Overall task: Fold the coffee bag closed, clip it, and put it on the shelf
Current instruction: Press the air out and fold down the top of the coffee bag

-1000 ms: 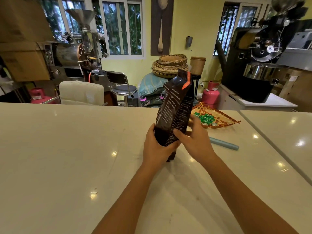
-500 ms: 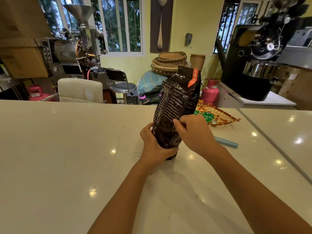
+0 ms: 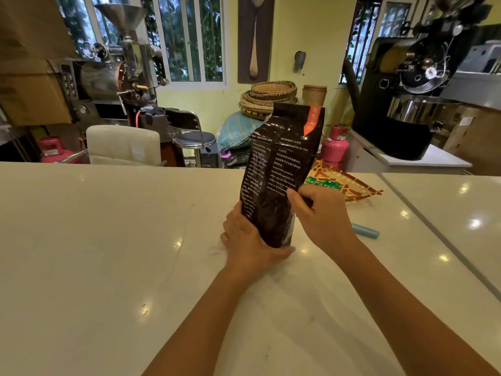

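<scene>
Coffee bag point(image 3: 279, 169), a tall dark brown glossy pouch printed with white text and an orange tab at its top corner, stands upright on the pale, shiny stone tabletop point(image 3: 108, 253), its top edge unfolded. Nearest me, two bare forearms reach in from the lower edge. The left hand point(image 3: 249, 240) cups the bag's lower left side, fingers wrapped round the base and gripping it. The right hand point(image 3: 320, 213) closes on the bag's right edge about midway up, thumb pressed against the printed face.

Just beyond the right wrist, a slim light blue plastic clip point(image 3: 366, 231) lies flat on the tabletop, apart from the bag. Further back and to the right, a woven orange and brown tray point(image 3: 352, 183) holds green-wrapped items. Past the tabletop's far edge stand a cream padded chair point(image 3: 123, 143), a chrome stool point(image 3: 193, 138), a pink gas cylinder point(image 3: 334, 146) and stacked wicker baskets point(image 3: 268, 97) against the yellow wall.
</scene>
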